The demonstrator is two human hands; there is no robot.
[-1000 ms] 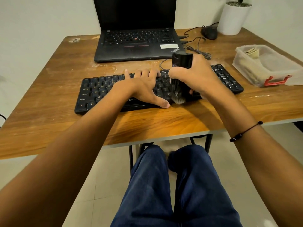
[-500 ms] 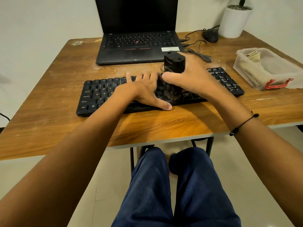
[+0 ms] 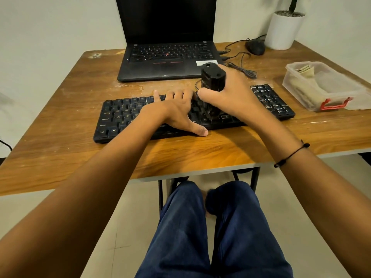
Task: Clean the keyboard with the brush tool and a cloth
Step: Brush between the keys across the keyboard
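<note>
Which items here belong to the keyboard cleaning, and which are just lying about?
In use: keyboard, steadied by the left hand; brush tool, gripped by the right hand; cloth in the plastic box.

Lying about: laptop; mouse; plant pot; cables.

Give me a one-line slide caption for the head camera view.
Right hand holds the brush tool upright on the keyboard while the left hand lies flat on the keys.

A home desk: laptop (image 3: 166, 55), potted plant (image 3: 285, 27), wooden table (image 3: 60, 109).
</note>
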